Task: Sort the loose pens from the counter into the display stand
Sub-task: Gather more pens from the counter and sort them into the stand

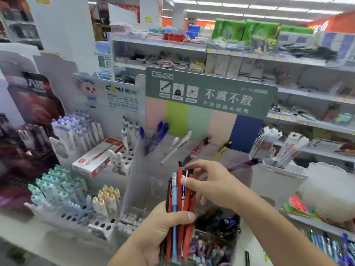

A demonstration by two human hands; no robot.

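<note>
My left hand (153,231) grips a bunch of pens (179,198), mostly red with one light blue, held upright at the bottom middle. My right hand (213,183) reaches in from the right and pinches the top of one pen in the bunch between thumb and forefinger. Behind the hands stands the clear acrylic display stand (146,169) with a green header card (211,89); its compartments hold a few blue pens (159,131), white pens (178,144) and single red and yellow-black ones.
White hole racks with teal, purple and cream-capped pens (57,185) fill the left counter. A red-and-white pen box (99,156) lies behind them. A bin of mixed pens (211,244) sits under my hands. Store shelves (249,56) stand behind, packaged pens at right.
</note>
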